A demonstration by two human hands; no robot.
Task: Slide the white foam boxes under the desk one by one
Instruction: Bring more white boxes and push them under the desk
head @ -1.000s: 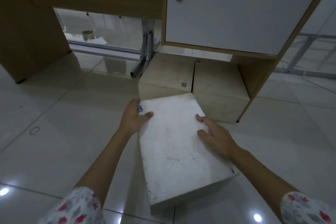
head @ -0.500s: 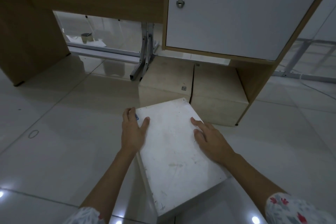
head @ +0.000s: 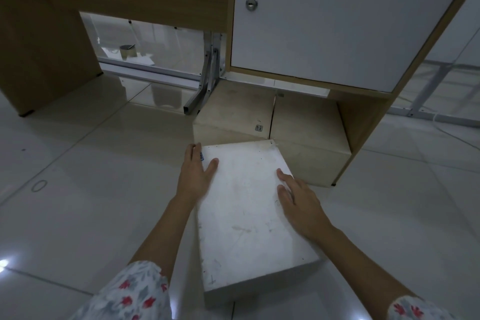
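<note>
A white foam box (head: pixel 246 218) lies on the tiled floor in front of me, its far corner touching two foam boxes that sit under the desk cabinet. My left hand (head: pixel 194 171) grips the box's far left edge, thumb on top and fingers down the side. My right hand (head: pixel 296 202) rests on the lid's right side with fingers spread flat. The left stowed box (head: pixel 233 109) and the right stowed box (head: pixel 309 122) stand side by side beneath the white cabinet door (head: pixel 337 15).
A metal desk leg (head: pixel 205 86) stands just left of the stowed boxes. The wooden side panel (head: pixel 363 122) bounds them on the right, and another wooden panel (head: pixel 39 47) stands at far left. Open tiled floor (head: pixel 91 189) lies to my left.
The box has turned and slid to the left and towards the desk, with both hands riding on it. Its long side now points more nearly at the desk.
</note>
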